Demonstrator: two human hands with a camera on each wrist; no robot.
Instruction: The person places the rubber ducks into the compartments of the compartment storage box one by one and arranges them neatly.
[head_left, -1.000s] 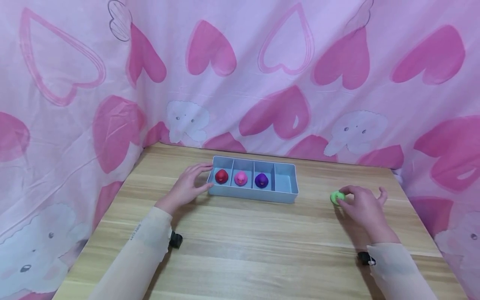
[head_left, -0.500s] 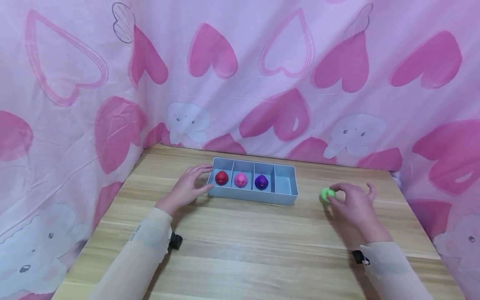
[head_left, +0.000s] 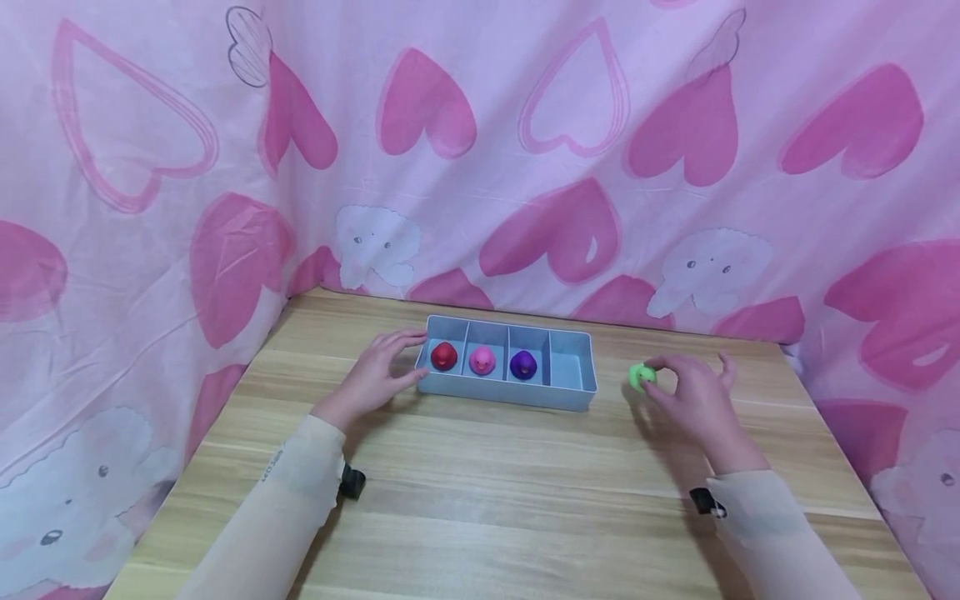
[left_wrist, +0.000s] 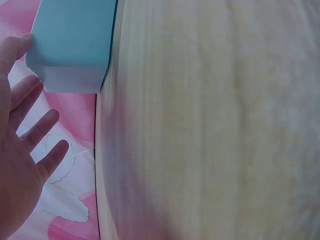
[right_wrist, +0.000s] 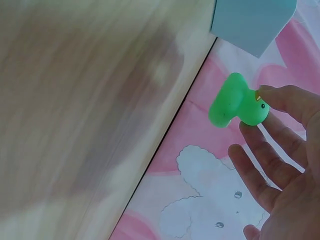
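Observation:
A light blue divided box (head_left: 506,390) stands at the back of the table. Its left end touches the thumb and fingertips of my left hand (head_left: 373,375), whose fingers look fairly straight. In the box, from the left, sit a red rubber duck (head_left: 444,357), a pink one (head_left: 482,360) and a purple one (head_left: 523,364), each in its own compartment; the rightmost compartment holds nothing. Right of the box, my right hand (head_left: 697,404) pinches a green rubber duck (head_left: 641,377) by its head between thumb and fingers. The right wrist view shows this duck (right_wrist: 232,102) held in the air.
The wooden table (head_left: 480,492) reaches back to a pink curtain (head_left: 555,225) printed with hearts, which also hangs at both sides. Small black devices sit at the left wrist (head_left: 352,482) and the right wrist (head_left: 705,501).
My right hand has carried the green duck leftward and slightly away from me, closer to the box. My left hand, the box and the three ducks in it have stayed in place.

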